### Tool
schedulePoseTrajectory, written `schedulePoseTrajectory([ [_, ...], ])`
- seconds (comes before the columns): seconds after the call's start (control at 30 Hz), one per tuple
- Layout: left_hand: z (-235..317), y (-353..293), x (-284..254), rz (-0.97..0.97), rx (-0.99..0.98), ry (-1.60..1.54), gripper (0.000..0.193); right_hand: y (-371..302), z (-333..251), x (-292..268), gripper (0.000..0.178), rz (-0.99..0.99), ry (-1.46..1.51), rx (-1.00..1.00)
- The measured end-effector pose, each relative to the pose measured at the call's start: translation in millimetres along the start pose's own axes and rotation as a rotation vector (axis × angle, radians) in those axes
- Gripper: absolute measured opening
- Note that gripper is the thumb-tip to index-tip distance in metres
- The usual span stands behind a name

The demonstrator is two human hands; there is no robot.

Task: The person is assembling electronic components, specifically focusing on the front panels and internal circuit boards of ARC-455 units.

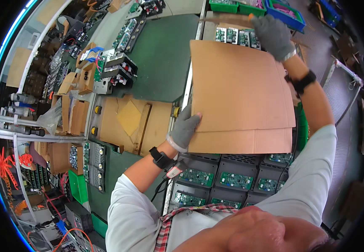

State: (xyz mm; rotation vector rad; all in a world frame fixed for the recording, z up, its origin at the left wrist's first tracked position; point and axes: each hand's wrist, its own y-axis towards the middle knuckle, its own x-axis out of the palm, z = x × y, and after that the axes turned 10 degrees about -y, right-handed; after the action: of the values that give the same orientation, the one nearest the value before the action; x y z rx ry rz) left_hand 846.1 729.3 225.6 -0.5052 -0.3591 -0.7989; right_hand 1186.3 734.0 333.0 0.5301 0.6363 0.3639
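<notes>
A stack of flat brown cardboard sheets lies in front of me, with the lower sheet's near edge showing. My left hand, in a grey glove with a bare thumb tip, is closed on the stack's left edge, its thumb on top. At the far right corner, above the cardboard, is my right hand, also gloved and slightly blurred. Its closed fingers are at the right end of a long thin brown strip that looks like cardboard, with a small orange spot there. Green circuit boards in dark trays show below the sheets.
More circuit boards stand beyond the cardboard. Green and blue bins are at the far right. Left lies a bench with a green mat, black-and-silver assemblies and a wooden board. A metal rail runs between.
</notes>
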Motion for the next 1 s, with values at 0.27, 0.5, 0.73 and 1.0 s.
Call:
schedulePoseTrajectory([
  [0.27, 34, -123, -16, -0.037, 0.643, 0.753, 0.033, -72, -74, -296, 0.013, -0.046, 0.728, -0.548],
  [0.5, 38, -278, -41, 0.08, 0.852, 0.814, 0.034, -50, -40, -389, 0.034, 0.016, 0.805, -0.28],
  [0.73, -39, -470, -159, 0.293, 1.048, 1.267, 0.03, -118, -71, -403, 0.054, -0.932, 2.121, 0.518],
  [1.0, -163, -692, -240, 0.541, 0.803, -0.106, 0.046, -195, -321, -427, 0.046, -0.746, 2.331, 0.046],
])
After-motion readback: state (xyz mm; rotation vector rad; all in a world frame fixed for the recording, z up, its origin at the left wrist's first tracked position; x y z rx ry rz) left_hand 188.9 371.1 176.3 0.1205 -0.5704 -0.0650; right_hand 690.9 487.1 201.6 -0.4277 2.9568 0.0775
